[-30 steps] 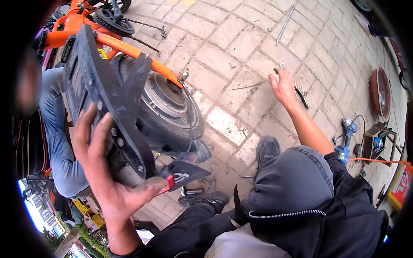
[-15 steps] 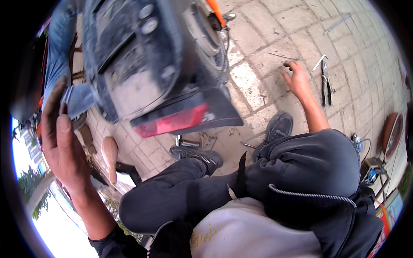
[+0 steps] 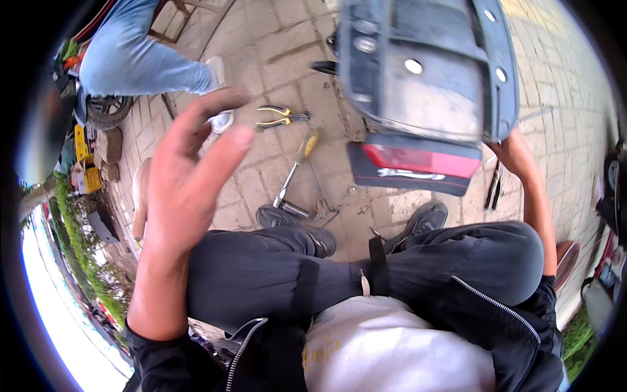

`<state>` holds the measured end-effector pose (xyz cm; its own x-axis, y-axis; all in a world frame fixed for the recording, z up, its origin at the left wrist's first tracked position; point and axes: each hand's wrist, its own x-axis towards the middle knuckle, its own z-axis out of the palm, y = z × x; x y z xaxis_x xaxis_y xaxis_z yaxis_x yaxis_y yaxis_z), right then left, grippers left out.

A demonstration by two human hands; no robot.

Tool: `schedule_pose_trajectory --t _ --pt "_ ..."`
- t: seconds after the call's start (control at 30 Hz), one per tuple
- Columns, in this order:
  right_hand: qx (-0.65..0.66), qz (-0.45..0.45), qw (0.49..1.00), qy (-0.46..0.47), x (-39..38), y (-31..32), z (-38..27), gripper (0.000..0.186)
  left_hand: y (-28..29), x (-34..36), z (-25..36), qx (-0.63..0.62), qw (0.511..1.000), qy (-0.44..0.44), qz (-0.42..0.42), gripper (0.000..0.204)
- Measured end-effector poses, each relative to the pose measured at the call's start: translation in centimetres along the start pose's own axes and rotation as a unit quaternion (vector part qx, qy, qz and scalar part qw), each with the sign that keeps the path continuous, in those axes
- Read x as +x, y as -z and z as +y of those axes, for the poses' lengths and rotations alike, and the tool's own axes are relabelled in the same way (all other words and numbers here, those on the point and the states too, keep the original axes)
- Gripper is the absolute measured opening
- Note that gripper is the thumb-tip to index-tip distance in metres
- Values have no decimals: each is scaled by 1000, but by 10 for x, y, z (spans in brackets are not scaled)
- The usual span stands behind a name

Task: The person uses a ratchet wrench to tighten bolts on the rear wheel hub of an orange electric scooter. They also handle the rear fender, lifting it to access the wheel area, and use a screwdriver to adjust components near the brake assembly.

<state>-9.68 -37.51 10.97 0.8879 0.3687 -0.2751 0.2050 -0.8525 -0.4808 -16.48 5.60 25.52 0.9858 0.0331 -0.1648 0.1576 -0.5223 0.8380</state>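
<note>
A bulky, dusty dark vehicle body [image 3: 431, 85] with a red tail light [image 3: 418, 160] fills the upper right, slightly smeared by motion. At its lower right corner is my right hand [image 3: 516, 157], curled around the edge, with some fingers hidden behind it. My left hand [image 3: 186, 170] is raised in the air at the left, fingers apart and holding nothing. Below and beyond it on the paving lie yellow-and-black pliers [image 3: 282, 117] and a yellow-handled screwdriver-like tool [image 3: 305, 147]. A shiny metal cylinder [image 3: 294, 209] rests by my left shoe.
Dark-handled pliers [image 3: 494, 188] lie on the bricks by my right hand. A person's leg in light blue jeans [image 3: 140, 65] is at the upper left. Yellow boxes [image 3: 85, 163] and a wheel [image 3: 108, 111] stand at the far left. A reddish-brown round object [image 3: 567, 261] is at the right.
The vehicle body has swung from the upper left to the upper right. My right hand has gone from above the paving to its corner. My left hand has moved right, still open.
</note>
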Motion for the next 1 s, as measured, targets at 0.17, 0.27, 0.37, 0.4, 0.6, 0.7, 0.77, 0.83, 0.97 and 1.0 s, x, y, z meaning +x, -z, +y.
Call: schedule_pose_trajectory --t 0.17,0.27,0.37,0.4,0.6,0.7,0.77,0.83,0.97,1.0 --pt "-65 -84 991 -85 21 51 -70 33 12 34 -23 -14 995 7 -100 39" --pt "-27 2 998 -62 29 63 -70 33 8 61 -63 -9 991 -3 -135 44" --pt "31 107 991 -78 42 79 -75 30 -4 98 -105 -4 970 61 -234 45" --pt "-52 172 983 -48 40 89 -87 28 -12 112 -113 1 959 77 -274 46" --pt "-132 369 917 69 39 104 -189 27 -92 187 -181 -23 987 -1 -161 88" --pt "-125 346 916 157 29 85 -222 29 -123 210 -187 -120 984 -93 -91 101" --pt "-164 328 911 189 25 78 -235 30 -135 212 -183 -104 978 -156 -92 92" --pt "-161 336 910 184 30 70 -248 28 -138 211 -180 -64 962 -248 -91 87" --pt "-211 323 908 165 40 58 -247 28 -143 211 -173 -50 966 -243 -77 76" --pt "-201 325 908 170 42 58 -247 28 -142 211 -175 -33 967 -245 -68 73"
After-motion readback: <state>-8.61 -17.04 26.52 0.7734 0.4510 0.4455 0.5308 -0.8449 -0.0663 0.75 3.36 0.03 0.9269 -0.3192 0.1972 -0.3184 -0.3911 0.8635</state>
